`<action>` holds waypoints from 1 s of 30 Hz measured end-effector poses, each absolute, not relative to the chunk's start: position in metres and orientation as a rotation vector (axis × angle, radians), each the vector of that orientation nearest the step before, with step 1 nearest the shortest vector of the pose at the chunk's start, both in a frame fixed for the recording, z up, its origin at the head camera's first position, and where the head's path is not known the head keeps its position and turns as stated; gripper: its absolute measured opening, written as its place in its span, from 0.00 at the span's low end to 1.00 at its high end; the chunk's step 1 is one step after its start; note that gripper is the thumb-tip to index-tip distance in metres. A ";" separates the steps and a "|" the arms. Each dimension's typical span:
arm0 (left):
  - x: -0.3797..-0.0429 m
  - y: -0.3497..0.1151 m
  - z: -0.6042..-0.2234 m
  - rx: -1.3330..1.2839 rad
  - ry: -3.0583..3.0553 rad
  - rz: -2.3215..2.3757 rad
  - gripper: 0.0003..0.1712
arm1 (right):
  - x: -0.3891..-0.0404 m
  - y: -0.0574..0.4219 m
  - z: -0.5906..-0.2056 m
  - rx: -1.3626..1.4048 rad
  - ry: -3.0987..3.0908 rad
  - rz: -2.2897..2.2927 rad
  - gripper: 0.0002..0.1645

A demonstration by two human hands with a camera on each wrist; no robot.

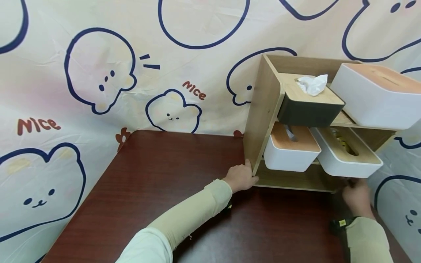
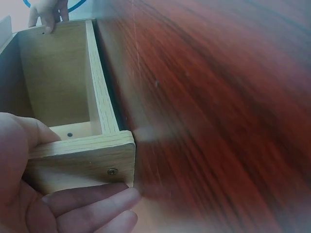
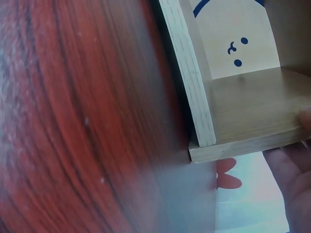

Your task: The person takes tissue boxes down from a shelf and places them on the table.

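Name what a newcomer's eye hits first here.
Probably the open light-wood shelf unit at the right of the head view, its lower sides gripped by the person's left hand and right hand. Then, on its upper level, the dark grey-green box with a crumpled white tissue poking from its pale wooden lid. Behind, the pale backdrop with navy-outlined cartoon figures also stands out.

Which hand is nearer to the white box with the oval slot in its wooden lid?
Right hand: it grips the right side panel of the light wooden shelf, below the white box in the head view; the left hand grips the left panel, farther away.
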State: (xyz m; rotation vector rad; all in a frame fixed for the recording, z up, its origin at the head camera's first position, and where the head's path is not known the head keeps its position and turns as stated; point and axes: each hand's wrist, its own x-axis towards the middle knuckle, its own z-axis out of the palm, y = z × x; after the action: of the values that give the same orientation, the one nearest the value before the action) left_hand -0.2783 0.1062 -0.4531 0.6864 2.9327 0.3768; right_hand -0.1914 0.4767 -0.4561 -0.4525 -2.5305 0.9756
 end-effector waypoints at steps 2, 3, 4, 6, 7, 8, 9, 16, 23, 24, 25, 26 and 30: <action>-0.278 0.104 -0.453 0.689 2.936 0.376 0.49 | -0.192 0.476 -0.457 -0.418 -2.530 0.945 0.23; -0.278 0.103 -0.453 0.691 2.936 0.376 0.49 | -0.193 0.476 -0.457 -0.398 -2.525 0.935 0.21; -0.278 0.102 -0.453 0.694 2.940 0.377 0.49 | -0.193 0.475 -0.458 -0.382 -2.523 0.917 0.20; -0.279 0.101 -0.453 0.701 2.945 0.378 0.49 | -0.193 0.474 -0.458 -0.349 -2.519 0.891 0.18; -0.279 0.100 -0.454 0.701 2.941 0.382 0.49 | -0.193 0.474 -0.458 -0.337 -2.516 0.879 0.17; -0.280 0.099 -0.454 0.702 2.934 0.384 0.49 | -0.193 0.474 -0.457 -0.331 -2.520 0.876 0.17; -0.280 0.098 -0.454 0.702 2.932 0.386 0.49 | -0.193 0.474 -0.457 -0.320 -2.525 0.880 0.17; -0.282 0.090 -0.458 0.691 2.924 0.376 0.49 | -0.196 0.469 -0.458 -0.329 -2.560 0.902 0.15; -0.283 0.080 -0.457 0.694 2.934 0.374 0.49 | -0.200 0.462 -0.458 -0.324 -2.578 0.955 0.21; -0.283 0.078 -0.457 0.690 2.932 0.376 0.49 | -0.201 0.461 -0.458 -0.319 -2.578 0.976 0.23; -0.282 0.076 -0.457 0.684 2.931 0.380 0.49 | -0.201 0.459 -0.458 -0.315 -2.582 0.989 0.24; -0.282 0.074 -0.457 0.678 2.940 0.377 0.49 | -0.202 0.458 -0.458 -0.312 -2.585 1.001 0.25; -0.280 0.068 -0.457 0.666 2.926 0.406 0.49 | -0.202 0.454 -0.459 -0.306 -2.597 1.016 0.22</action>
State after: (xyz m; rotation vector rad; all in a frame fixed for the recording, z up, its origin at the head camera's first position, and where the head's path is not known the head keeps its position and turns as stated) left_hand -0.2805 0.0684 -0.4575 0.6656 2.9257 0.4057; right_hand -0.2020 0.4539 -0.4589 -0.3058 -2.5967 1.0164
